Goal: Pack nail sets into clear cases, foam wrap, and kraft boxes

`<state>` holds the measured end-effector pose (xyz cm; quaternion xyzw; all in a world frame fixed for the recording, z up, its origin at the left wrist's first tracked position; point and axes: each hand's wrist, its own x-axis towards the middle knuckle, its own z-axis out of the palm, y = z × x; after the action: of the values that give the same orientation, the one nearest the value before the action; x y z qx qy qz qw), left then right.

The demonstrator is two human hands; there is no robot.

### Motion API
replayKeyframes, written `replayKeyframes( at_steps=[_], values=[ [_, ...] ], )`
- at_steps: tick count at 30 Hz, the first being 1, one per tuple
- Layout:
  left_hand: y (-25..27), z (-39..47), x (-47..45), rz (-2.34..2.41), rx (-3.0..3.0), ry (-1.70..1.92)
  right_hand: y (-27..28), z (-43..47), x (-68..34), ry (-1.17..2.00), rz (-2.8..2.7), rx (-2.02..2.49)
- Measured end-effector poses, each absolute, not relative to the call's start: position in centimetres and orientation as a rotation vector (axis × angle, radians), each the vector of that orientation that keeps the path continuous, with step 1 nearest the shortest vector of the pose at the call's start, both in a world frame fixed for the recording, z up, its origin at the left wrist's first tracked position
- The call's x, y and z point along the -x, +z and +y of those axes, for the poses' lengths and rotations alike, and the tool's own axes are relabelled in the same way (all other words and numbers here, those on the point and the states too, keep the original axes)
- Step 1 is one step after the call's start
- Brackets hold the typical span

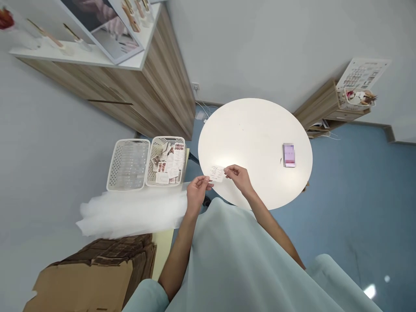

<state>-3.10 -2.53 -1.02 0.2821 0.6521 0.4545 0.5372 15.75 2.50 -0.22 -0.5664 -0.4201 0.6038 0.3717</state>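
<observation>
From here, the left hand [196, 193] worries me first: its fingers grasp only the left edge of the small printed card [216, 173], right by the tabletop's rim, so a slip there could send the card to the floor. The right hand [238, 177] pinches the opposite side between thumb and fingers; uneven pulling between the two could crease or tear it. The card is over the tabletop's near-left edge, though I can't tell whether it touches.

Farthest left, flattened cardboard boxes [87, 273] are stacked below a heap of white wrapping sheets [136, 212]. Above the sheets is a lattice basket of clear plastic packs [128, 164], with a second basket [148, 173] beside it holding printed cards and packets. A wood-grain cabinet [169, 78] stands behind, against the grey wall. Then comes the round white tabletop [256, 130], glossy where light catches it, with a blurred purple rectangular object [289, 155] near its right side, well apart from both hands. Past it are a low wooden cabinet [318, 104] and blue floor [357, 182].
</observation>
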Motion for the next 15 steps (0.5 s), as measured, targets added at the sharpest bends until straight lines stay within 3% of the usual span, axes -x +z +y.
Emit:
replayKeyframes(
  at_steps=[15],
  values=[
    [-0.3,-2.4,-1.7,1.397,-0.792,0.968,0.4,2.4,-22.0,1.556,-1.007,1.408]
  ],
)
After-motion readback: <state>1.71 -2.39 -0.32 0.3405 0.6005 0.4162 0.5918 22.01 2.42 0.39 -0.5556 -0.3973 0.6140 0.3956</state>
